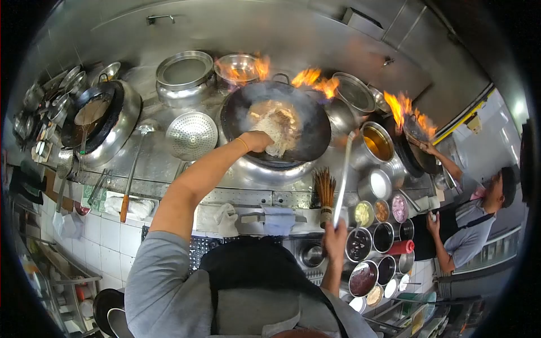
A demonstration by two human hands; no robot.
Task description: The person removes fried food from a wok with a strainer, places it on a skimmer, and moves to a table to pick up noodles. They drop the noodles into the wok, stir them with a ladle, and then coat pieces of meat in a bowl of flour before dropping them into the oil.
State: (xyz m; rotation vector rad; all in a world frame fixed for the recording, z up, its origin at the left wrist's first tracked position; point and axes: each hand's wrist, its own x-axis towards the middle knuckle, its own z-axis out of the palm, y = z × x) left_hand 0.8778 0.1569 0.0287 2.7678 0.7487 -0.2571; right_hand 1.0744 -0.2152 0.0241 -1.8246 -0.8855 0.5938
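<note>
A black wok (310,127) sits on the burner in front of me, steaming, with browned food and liquid in its middle. Over its near-left side reaches my left hand (257,141), closed at the edge of a pale, stringy clump like noodles (278,132) that hangs down onto the food. My right hand (335,239) is lower and to the right, wrapped round the long metal handle of a ladle (342,186). The handle slants up past the wok's right side to a rounded metal bowl. Beside that hand, a bamboo wok brush (325,188) stands bristles up.
Flames (315,81) rise behind the wok. A perforated skimmer (192,136) lies to its left, and a pot of amber oil (377,142) stands right. Several containers of ingredients (363,214) line my right. A co-worker (468,219) handles another wok (417,129) at far right.
</note>
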